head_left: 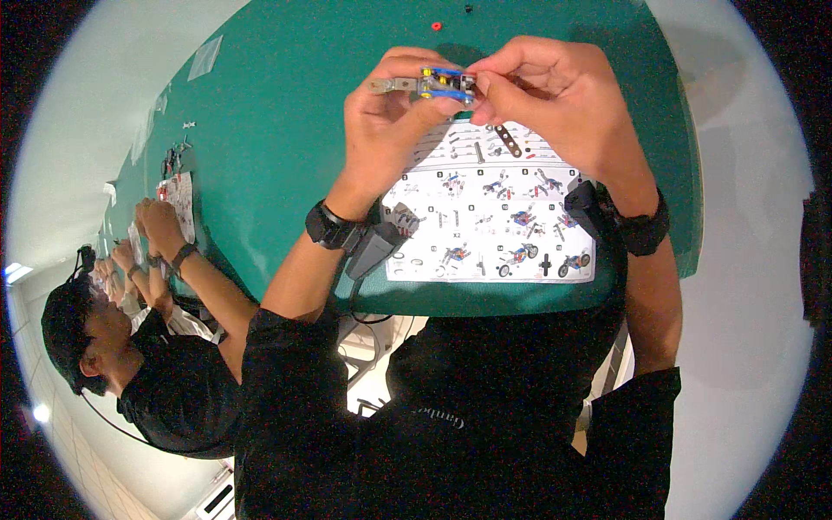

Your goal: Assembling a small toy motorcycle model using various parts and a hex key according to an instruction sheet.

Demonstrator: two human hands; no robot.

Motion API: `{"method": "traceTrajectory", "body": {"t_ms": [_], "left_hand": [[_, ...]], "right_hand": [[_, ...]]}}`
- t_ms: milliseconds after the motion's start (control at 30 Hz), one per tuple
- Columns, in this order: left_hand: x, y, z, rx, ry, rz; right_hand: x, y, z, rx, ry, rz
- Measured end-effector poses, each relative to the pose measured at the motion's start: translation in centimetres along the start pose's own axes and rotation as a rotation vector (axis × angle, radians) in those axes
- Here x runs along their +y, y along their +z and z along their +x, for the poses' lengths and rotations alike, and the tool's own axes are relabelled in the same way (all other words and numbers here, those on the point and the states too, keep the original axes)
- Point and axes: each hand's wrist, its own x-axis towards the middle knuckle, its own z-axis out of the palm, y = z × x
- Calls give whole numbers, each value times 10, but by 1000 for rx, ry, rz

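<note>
My left fingers (pixel 428 115) hold blue-grey model (pixel 446 84), right fingers (pixel 504 97) pinch its right end; sheet (pixel 490 192) below, by table (pixel 277 156) edge; room leftward.

The small assembly (pixel 447 85) is blue and yellow, with probably some black. The sheet (pixel 468 201) is white with blue, red and black drawings (pixel 518 258); the table (pixel 277 130) is green, 1 ring (pixel 436 26) red.

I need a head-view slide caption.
Left hand holds a blue-and-grey model, right hand at one end; picture sheet on green table.
</note>
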Motion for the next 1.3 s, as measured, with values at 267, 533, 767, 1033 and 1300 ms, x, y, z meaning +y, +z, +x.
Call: {"method": "traceTrajectory", "body": {"t_ms": [267, 533, 767, 1033, 1300], "left_hand": [[-2, 3, -1, 34, 26, -60], [-1, 5, -1, 42, -14, -106], [-1, 0, -2, 39, -39, -93], [1, 3, -2, 83, -130, -213], [1, 3, -2, 84, -110, -240]], "right_hand": [[-6, -6, 2, -70, 100, -79], [-3, -3, 1, -56, 56, -46], [0, 1, 4, -58, 37, -22], [5, -1, 5, -65, -38, -35], [8, -2, 7, -114, 3, 25]]}}
